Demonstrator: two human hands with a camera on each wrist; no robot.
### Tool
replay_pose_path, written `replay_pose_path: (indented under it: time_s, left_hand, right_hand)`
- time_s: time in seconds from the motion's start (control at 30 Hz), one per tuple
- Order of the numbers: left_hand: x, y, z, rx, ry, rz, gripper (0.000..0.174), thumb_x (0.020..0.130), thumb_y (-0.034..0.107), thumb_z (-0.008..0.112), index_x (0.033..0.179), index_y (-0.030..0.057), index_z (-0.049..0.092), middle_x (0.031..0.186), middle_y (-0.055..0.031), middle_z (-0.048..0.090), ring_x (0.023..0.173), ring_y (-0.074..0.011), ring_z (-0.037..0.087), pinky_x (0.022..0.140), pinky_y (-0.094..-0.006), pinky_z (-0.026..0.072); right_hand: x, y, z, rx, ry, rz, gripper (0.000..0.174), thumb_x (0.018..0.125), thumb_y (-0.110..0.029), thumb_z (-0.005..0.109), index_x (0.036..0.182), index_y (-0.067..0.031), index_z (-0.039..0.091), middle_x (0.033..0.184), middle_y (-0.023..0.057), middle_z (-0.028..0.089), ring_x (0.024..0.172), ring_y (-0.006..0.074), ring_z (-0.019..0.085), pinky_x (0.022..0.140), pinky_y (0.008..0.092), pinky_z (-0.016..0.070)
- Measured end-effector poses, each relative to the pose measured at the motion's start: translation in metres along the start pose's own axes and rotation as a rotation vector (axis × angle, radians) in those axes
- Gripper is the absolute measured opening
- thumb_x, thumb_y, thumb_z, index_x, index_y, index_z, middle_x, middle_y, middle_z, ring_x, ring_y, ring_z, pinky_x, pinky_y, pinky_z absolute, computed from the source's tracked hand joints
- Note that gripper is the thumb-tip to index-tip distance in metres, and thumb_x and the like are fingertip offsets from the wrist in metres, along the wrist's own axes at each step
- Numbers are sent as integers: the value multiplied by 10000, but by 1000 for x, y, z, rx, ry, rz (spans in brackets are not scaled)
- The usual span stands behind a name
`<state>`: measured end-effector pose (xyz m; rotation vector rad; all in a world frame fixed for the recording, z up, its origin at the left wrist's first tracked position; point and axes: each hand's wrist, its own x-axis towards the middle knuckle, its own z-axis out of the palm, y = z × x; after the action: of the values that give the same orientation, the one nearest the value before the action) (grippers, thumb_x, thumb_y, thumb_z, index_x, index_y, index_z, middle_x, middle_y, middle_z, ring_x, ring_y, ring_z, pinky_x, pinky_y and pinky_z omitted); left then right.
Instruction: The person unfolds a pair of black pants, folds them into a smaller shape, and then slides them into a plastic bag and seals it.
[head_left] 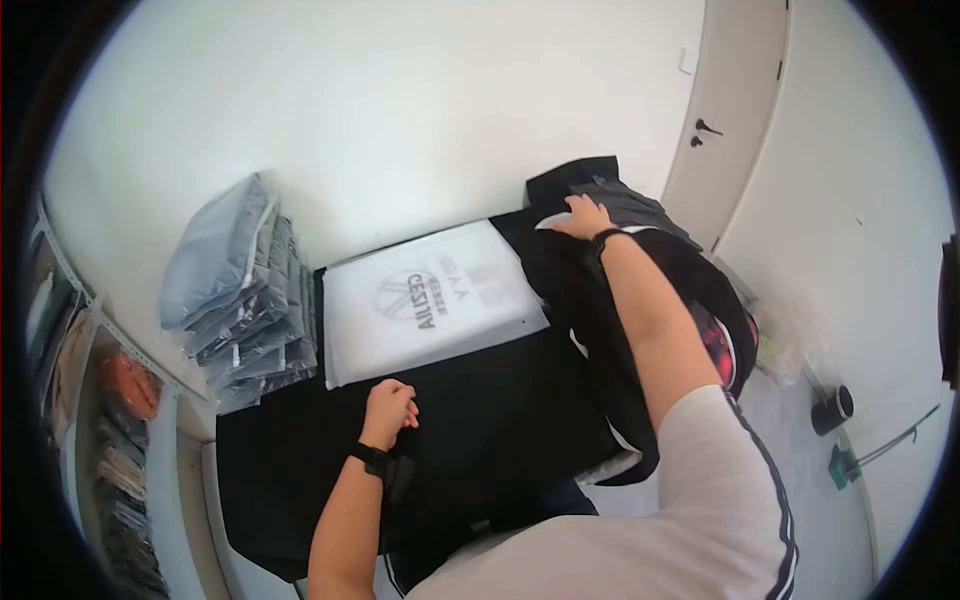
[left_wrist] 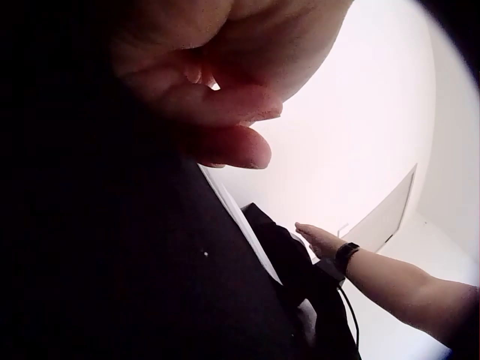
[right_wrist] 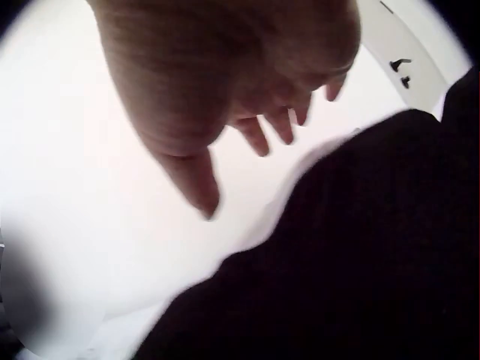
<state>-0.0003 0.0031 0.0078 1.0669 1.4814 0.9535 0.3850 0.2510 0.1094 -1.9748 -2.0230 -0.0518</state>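
My right hand (head_left: 585, 218) reaches to the back right, over a heap of dark garments (head_left: 575, 275). Its fingers are spread and fairly straight in the right wrist view, with no item between them. Grey folded cloth (head_left: 630, 207) lies just beyond it. My left hand (head_left: 390, 412) is over the black table surface (head_left: 480, 400), near the front edge of a flat white printed bag (head_left: 375, 340). In the left wrist view its fingers (left_wrist: 232, 142) curl loosely and hold nothing.
At the left end of the table stands a stack of garments in clear bags (head_left: 250, 310). Shelves (head_left: 130, 440) with more bagged clothes are further left. A door (head_left: 735, 110), a dark bin (head_left: 832, 410) and a clear plastic bag (head_left: 785, 335) are to the right.
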Motion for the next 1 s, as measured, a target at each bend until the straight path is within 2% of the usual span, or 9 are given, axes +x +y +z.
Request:
replay_pose_path:
  time_s: [0.03, 0.13, 0.23, 0.37, 0.57, 0.63, 0.77, 0.9, 1.0]
  left_hand:
    - [0, 1, -1, 2, -4, -5, 133, 836, 99, 523, 813, -27, 560, 578, -87, 572, 401, -138, 531, 369, -231, 380]
    - [2, 2, -2, 12, -4, 3, 129, 829, 90, 519, 799, -28, 563, 581, -89, 576, 400, -139, 534, 371, -230, 380]
    - [2, 1, -2, 26, -26, -8, 126, 826, 92, 520, 797, -23, 562, 581, -89, 577, 397, -144, 535, 370, -233, 379]
    - [4, -2, -5, -3, -56, -8, 127, 827, 106, 521, 799, -14, 551, 580, -92, 574, 398, -151, 543, 367, -240, 388]
    - [15, 5, 2, 43, -112, -129, 119, 832, 98, 495, 847, -12, 538, 617, -103, 576, 406, -174, 552, 334, -262, 394]
    - [19, 13, 17, 130, -232, -117, 139, 841, 124, 507, 882, -2, 549, 673, -98, 584, 455, -167, 574, 358, -254, 414]
    - [-9, 50, 95, 250, -533, 235, 397, 821, 171, 620, 1151, -9, 492, 825, -142, 606, 708, -213, 640, 595, -294, 523]
    - [-14, 59, 178, 433, -412, 765, 749, 742, 54, 646, 1412, 134, 321, 1348, -246, 399, 1258, -367, 408, 1039, -433, 352]
    - [-8, 54, 218, 765, -170, 931, 662, 708, 28, 661, 1307, 220, 455, 1385, -220, 378, 1275, -393, 382, 1021, -433, 374]
  right_hand:
    - [12, 6, 22, 71, 34, 45, 788, 744, -557, 656, 1334, -79, 446, 1424, 157, 408, 1314, 286, 394, 1123, 527, 151]
    - [7, 4, 30, 3, 28, 41, 697, 743, -494, 680, 1269, -63, 531, 1327, 179, 512, 1226, 293, 498, 1074, 488, 297]
    - [10, 19, 28, -134, -98, -94, 390, 714, -339, 713, 906, 1, 699, 942, 202, 678, 909, 334, 660, 811, 392, 525]
    - [-10, 48, -39, -17, 101, -292, 352, 715, -322, 710, 837, 8, 697, 831, 221, 666, 784, 375, 645, 740, 430, 510]
    - [-180, 31, -193, 730, 80, 0, 297, 813, -240, 693, 960, 17, 666, 798, 19, 657, 742, 104, 588, 680, 268, 461]
    - [-231, 49, -211, 685, 94, 23, 294, 825, -194, 682, 1014, 29, 650, 875, 12, 652, 796, 98, 578, 726, 247, 453]
    - [-328, 66, -220, 762, 135, -27, 259, 812, -125, 666, 1017, 32, 648, 903, 1, 640, 864, 95, 564, 790, 249, 444]
    - [-400, 85, -219, 754, 0, -70, 273, 728, -14, 704, 996, 20, 663, 903, 9, 650, 843, 96, 573, 777, 245, 452]
    - [-433, 97, -203, 758, -5, -6, 302, 694, 23, 709, 994, 24, 676, 897, 36, 678, 817, 106, 604, 739, 242, 473]
